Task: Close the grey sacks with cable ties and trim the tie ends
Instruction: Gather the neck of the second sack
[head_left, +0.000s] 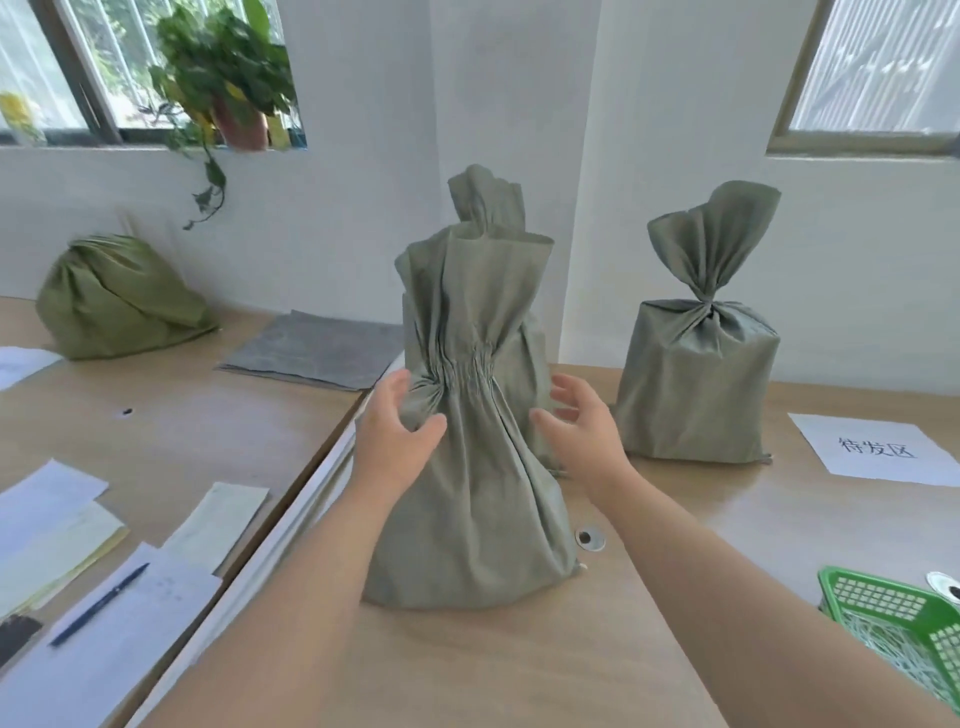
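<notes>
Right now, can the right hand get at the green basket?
Probably yes. The right hand is open beside the front sack, holding nothing, and the green basket sits on the same side with bare desk between.

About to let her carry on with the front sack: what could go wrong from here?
The gathered neck may spring open: the left hand only touches its side, the right hand is off it, and no tie shows. The front sack stands near the desk edge and could tip.
</notes>
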